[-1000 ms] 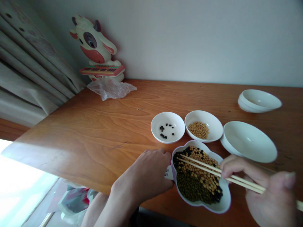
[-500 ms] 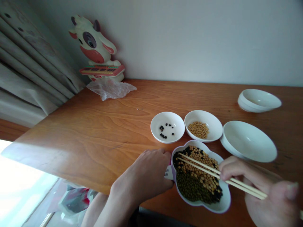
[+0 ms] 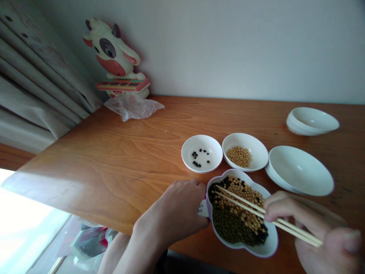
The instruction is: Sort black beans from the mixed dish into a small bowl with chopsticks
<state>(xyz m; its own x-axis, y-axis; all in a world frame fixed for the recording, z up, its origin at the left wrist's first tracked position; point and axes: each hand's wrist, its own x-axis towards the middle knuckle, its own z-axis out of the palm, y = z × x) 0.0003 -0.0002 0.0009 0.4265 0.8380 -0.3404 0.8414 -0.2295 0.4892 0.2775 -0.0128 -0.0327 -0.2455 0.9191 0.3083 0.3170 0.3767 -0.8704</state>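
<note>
My left hand (image 3: 185,207) is closed on the left edge of a flower-shaped bowl (image 3: 273,247) near the table's front edge. Yellow soybeans (image 3: 236,186), black beans (image 3: 219,183) and green mung beans (image 3: 230,226) lie in it, partly mixed. In my right hand (image 3: 308,224) is a pair of wooden chopsticks (image 3: 248,208). Their tips are among the beans at the bowl's upper left; whether they pinch a bean I cannot tell. Just behind stand a white bowl (image 3: 188,164) with several black beans and another white bowl (image 3: 260,152) with soybeans.
A larger white bowl (image 3: 302,171) stands to the right, with another white bowl (image 3: 312,120) behind it. A cow-shaped toy keyboard (image 3: 122,68) leans by the wall, a crumpled plastic bag (image 3: 134,108) before it. At left hangs a curtain (image 3: 37,83); below the table edge is a bag (image 3: 88,241).
The chopsticks have shifted slightly within the beans, their tips a little farther apart. My right hand has moved slightly with them; my left hand and the bowls have stayed put.
</note>
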